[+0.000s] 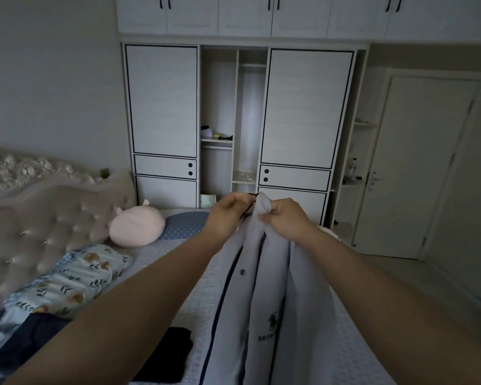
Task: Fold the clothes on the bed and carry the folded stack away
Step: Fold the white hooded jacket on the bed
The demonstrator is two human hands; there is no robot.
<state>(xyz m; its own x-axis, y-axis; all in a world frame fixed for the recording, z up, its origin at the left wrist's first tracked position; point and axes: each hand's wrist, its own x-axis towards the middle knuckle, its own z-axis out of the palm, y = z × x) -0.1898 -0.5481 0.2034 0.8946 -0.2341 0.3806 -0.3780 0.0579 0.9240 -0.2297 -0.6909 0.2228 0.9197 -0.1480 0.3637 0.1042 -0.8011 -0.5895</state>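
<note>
Holding up a white jacket (261,287) over the bed (161,257), head view: left hand (228,215) & right hand (286,218) both pinch its top edge, prob. to let it hang straight before folding. Navy piping, snap button, horse logo w/ lettering; dark clothes (170,354) wait below.

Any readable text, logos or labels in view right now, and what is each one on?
"BEYR…", cut off by a fold, under a horse-and-rider logo: on the white garment held up by the left hand and right hand.
Bottle on the wardrobe's side shelf: label too small to read.
</note>
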